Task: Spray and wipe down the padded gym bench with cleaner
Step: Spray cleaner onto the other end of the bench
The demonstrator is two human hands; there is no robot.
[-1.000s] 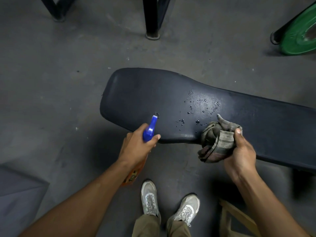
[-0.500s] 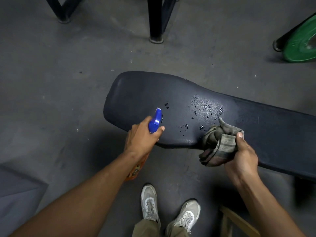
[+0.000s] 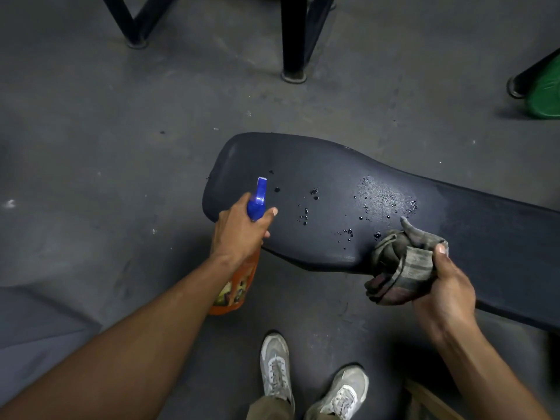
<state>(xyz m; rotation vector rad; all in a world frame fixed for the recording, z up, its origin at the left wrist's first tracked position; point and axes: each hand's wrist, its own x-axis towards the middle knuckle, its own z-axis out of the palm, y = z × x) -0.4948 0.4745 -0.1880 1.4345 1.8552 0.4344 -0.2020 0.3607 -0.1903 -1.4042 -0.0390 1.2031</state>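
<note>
A dark padded gym bench (image 3: 318,168) runs from the middle of the view off to the right, its wide end at the left. Wet droplets (image 3: 381,201) dot its near half. My left hand (image 3: 239,231) grips an orange spray bottle (image 3: 236,289) with a blue trigger head (image 3: 259,198), its nozzle pointing over the bench's wide end. My right hand (image 3: 442,289) holds a bunched grey-brown cloth (image 3: 400,265) against the bench's near edge.
Black metal frame legs (image 3: 294,37) stand on the grey floor beyond the bench. A green weight plate (image 3: 545,89) sits at the far right. My two grey shoes (image 3: 275,368) are below the bench. A wooden piece (image 3: 430,398) lies at the bottom right, a grey pad (image 3: 33,334) at the bottom left.
My left hand has carried the spray bottle leftward along the bench toward its wide end, and new droplets lie on that part. The cloth hand has stayed at the near edge.
</note>
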